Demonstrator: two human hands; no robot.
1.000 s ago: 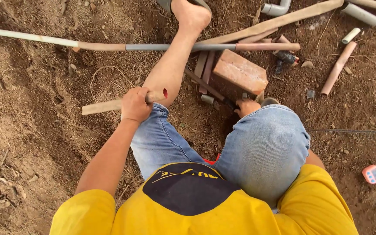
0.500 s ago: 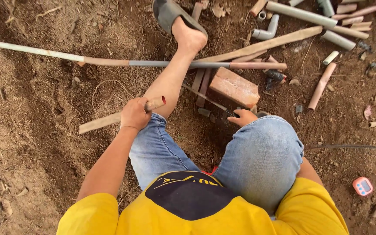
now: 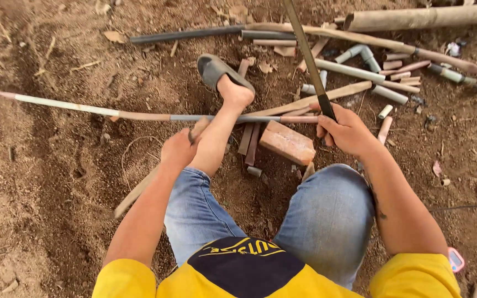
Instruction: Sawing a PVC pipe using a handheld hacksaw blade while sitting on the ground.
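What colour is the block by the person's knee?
The brick is reddish-orange, dusty; the head view shows it.

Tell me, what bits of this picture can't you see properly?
Head view, the only one:
- The long dark blade in the right hand: its far end is cut off by the top edge.
- The wooden stick in the left hand: the fist covers its middle.
- The right foot: hidden under the bent knee.
- The small red and white object: half hidden behind the right arm, too small to identify.
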